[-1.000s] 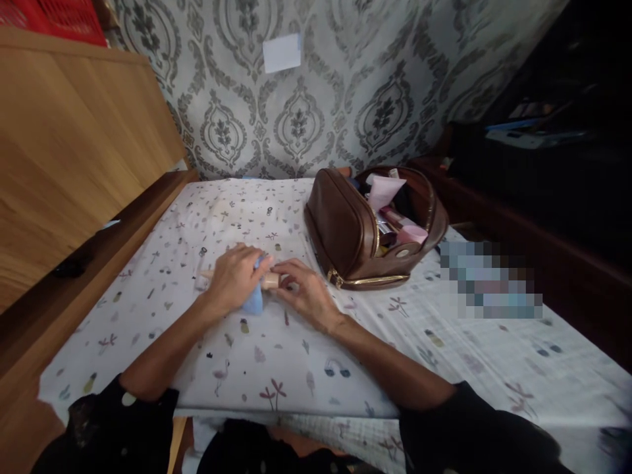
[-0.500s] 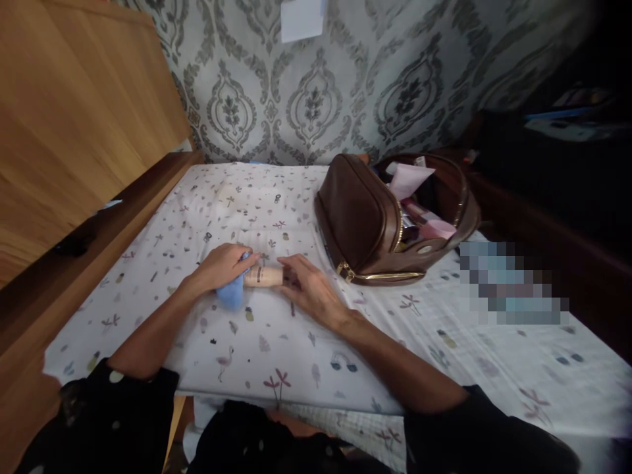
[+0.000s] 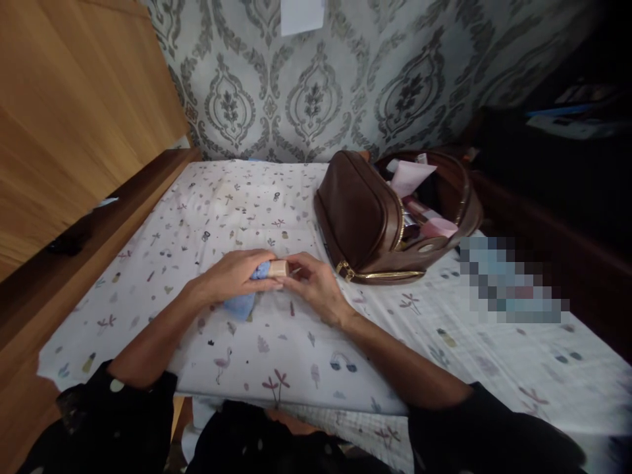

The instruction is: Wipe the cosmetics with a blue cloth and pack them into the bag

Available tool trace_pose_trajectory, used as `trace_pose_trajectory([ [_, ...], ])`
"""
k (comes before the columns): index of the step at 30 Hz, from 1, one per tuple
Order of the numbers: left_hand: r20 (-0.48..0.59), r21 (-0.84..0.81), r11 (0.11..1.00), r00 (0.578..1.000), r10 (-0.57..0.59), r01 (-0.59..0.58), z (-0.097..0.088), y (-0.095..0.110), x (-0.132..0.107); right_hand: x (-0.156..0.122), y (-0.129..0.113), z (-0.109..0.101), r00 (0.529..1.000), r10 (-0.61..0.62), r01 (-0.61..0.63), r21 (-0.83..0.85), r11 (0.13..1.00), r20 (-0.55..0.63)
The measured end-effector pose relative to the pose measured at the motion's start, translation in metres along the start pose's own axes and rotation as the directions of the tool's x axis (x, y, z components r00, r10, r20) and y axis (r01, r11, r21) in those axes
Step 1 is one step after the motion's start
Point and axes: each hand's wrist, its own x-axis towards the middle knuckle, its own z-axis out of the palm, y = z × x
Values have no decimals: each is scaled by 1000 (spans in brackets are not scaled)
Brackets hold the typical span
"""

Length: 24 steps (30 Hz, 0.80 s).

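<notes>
My left hand (image 3: 232,274) is closed around a light blue cloth (image 3: 243,301), wrapping it over a beige tube-shaped bottle (image 3: 278,268) that lies across the patterned sheet (image 3: 237,210). My right hand (image 3: 312,283) pinches the bottle's right end between curled fingers. Only a short stretch of the bottle shows between the two hands. To the right stands an open brown zip pouch (image 3: 360,217) with several cosmetics inside.
A wooden board (image 3: 74,118) and a dark ledge (image 3: 99,224) run along the left. Patterned wallpaper (image 3: 316,85) closes the back. Dark furniture (image 3: 563,171) stands at the right, with a blurred patch beside the pouch.
My left hand has slid the blue cloth to the right along the bottle, covering more of it. My right hand has curled up and tightened on the bottle's end.
</notes>
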Motion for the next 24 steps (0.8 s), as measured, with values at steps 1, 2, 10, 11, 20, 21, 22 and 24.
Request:
trace_pose_trajectory([
  [1,-9,-33,999,1000,-4,3,-1,2,0,0,-1,0,1000,24,-23,79,997,-9],
  [2,-23,-84,996,1000,-14,12,-2,3,0,1,-2,0,999,39,-36,164,986,-15],
  [10,-382,-766,636,865,-326,-98,-2,36,11,-2,-14,2,979,-22,-77,464,882,203],
  [11,-381,-808,580,842,-382,-103,1,42,16,-2,-15,3,968,-28,-97,476,874,249],
  [20,-546,-586,809,718,-433,42,12,21,25,-5,-23,0,953,133,-260,509,820,272],
  [21,-574,-553,833,716,-396,18,9,14,23,-5,-25,-1,949,151,-275,491,827,277],
  [22,-590,-529,848,726,-355,-15,6,8,21,-5,-26,-2,943,171,-295,475,829,286],
  [24,-562,-523,850,776,-287,-65,-1,-1,18,-4,-26,-5,928,207,-335,445,830,311],
])
